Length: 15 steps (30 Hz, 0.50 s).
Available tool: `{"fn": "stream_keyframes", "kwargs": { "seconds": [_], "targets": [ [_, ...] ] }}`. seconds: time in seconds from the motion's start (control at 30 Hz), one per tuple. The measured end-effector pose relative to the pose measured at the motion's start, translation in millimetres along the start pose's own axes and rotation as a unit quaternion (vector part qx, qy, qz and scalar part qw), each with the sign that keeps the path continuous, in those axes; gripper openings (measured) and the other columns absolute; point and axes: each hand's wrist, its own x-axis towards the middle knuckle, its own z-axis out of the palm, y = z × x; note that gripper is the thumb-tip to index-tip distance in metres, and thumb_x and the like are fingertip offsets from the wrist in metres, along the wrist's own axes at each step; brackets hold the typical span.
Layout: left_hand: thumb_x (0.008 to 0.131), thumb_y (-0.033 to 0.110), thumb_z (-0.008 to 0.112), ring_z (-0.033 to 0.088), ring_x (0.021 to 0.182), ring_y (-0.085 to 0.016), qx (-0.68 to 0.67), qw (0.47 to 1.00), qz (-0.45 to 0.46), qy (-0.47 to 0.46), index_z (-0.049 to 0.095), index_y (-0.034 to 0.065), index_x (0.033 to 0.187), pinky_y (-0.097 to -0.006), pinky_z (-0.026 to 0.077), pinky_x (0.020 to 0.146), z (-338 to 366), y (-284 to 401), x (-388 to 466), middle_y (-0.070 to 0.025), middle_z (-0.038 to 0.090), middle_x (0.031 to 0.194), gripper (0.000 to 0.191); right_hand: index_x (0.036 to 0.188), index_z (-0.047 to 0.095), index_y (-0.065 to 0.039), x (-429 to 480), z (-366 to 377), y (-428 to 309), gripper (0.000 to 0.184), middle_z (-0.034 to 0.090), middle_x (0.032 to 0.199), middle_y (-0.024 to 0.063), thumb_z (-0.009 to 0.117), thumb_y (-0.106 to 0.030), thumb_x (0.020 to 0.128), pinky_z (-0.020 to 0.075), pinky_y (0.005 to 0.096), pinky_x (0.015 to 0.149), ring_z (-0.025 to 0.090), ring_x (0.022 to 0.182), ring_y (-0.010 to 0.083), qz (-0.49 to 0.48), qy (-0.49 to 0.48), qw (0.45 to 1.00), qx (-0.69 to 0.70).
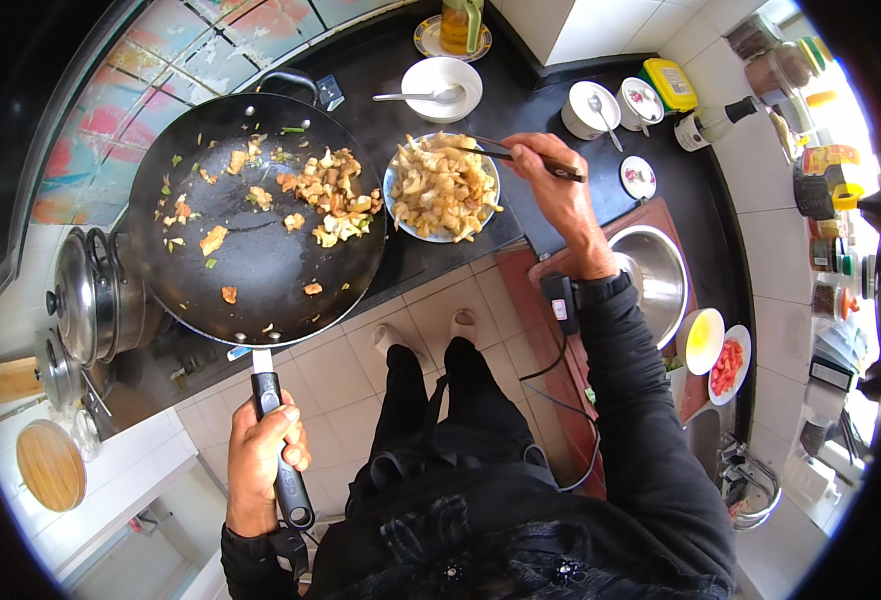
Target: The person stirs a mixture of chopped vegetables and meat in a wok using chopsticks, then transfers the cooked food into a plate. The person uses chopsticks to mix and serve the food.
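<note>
My left hand (268,450) grips the black handle of a large wok (260,262). Inside the wok lie browned pieces of food (328,187), heaped at its right side, with a few scattered pieces and green bits. Right beside the wok's rim stands a bowl, heaped high with pale golden fried pieces (444,187). My right hand (557,176) holds dark chopsticks (538,159), whose tips are at the top right of that heap. Whether the tips pinch a piece, I cannot tell.
Behind the bowl are a white bowl with a spoon (467,94) and an oil jug (455,26) on a plate. White lidded pots (590,112), a glass bottle (710,127), a steel basin (662,277) and a plate of chopped red food (727,367) stand right. Stacked steel pots (84,300) are left.
</note>
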Motion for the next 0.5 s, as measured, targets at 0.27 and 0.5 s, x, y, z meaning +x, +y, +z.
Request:
{"fn": "stream_keyframes", "kwargs": {
  "seconds": [0.27,0.5],
  "targets": [
    [0.091,0.007,0.056,0.047,0.047,-0.010,0.002,1.000,-0.003,-0.004,0.050,0.0033,0.093,-0.0277,0.043,0.044,1.9,-0.4,-1.2,-0.0026,0.050,0.066,0.008,0.106,0.067,0.006,-28.1,-15.3,-31.5,0.023,0.067,0.098,0.0109,0.059,-0.014,0.098,0.0554,0.0288,0.085,0.068,0.094,0.0190,0.096,-0.071,0.979,0.167],
    [0.091,0.008,0.057,0.048,0.047,-0.010,0.006,1.000,0.000,-0.015,0.050,0.0034,0.093,-0.0274,0.043,0.044,2.7,-0.9,-2.0,-0.0025,0.050,0.066,0.009,0.105,0.067,0.006,-46.1,-10.7,-19.3,0.021,0.067,0.100,0.0109,0.058,-0.012,0.097,0.0548,0.0290,0.085,0.068,0.094,0.0188,0.104,-0.064,0.983,0.137]
  ]
}}
